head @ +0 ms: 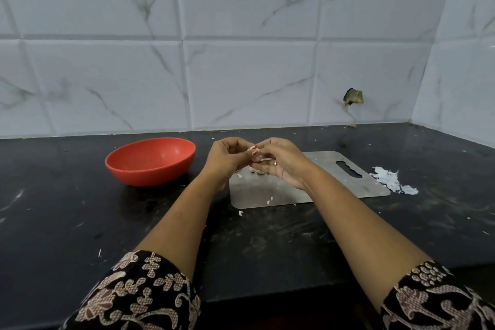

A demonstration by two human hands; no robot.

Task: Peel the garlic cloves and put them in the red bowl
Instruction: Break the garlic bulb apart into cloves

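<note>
My left hand (223,158) and my right hand (284,162) meet above the far left part of a steel cutting board (321,185). Between their fingertips they pinch a small pale garlic clove (254,157), mostly hidden by the fingers. Under the hands, a few more cloves (258,172) lie on the board, partly covered. The red bowl (151,161) stands on the black counter to the left of my left hand; its visible inside looks empty.
A heap of white garlic skins (391,179) lies on the counter right of the board. Small skin flakes (269,201) dot the board and the black counter (80,217). A tiled wall closes off the back and the right side.
</note>
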